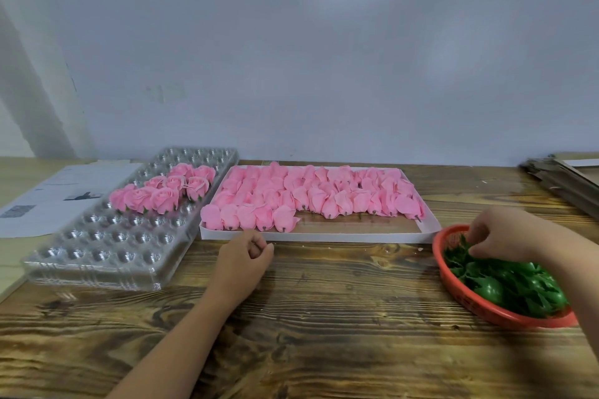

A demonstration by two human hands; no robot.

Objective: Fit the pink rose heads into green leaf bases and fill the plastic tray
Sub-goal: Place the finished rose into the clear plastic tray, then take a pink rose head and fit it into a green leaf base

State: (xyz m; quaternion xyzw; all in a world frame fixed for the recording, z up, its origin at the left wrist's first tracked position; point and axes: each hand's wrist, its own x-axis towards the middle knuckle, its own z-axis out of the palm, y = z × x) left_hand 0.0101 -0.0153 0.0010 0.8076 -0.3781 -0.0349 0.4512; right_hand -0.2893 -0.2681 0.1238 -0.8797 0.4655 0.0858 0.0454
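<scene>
Table (324, 317): wooden plank top carrying every item; the working space lies bare between the two forearms.
White box (431, 227): shallow, set centre-back. Holds the loose pink rose heads (308, 197) lying on their sides in rows, stub ends toward the person, presumably so each can be picked by its base. The near right strip of the box floor shows bare.
Plastic tray (107, 256): clear, many-cupped, set left of the box and just beside it, within reach of the left hand. Most cups show empty; judged early in the filling.
Finished roses (162, 191): a cluster standing upright in the tray's middle-to-far cups, green showing beneath the petals.
Red basket (437, 249): at the right edge of the table, stock of green leaf bases (505, 282) heaped inside.
Papers (48, 197): printed sheets lying flat beyond the tray on the left.
Cardboard stack (564, 178): far right corner.
Right hand (499, 233): reaching into the basket, fingertips down among the leaf bases; whether they have pinched one cannot be told.
Left hand (246, 253): resting on the table just in front of the box, fingers loosely curled, holding nothing visible; likely waiting to take a rose head.
</scene>
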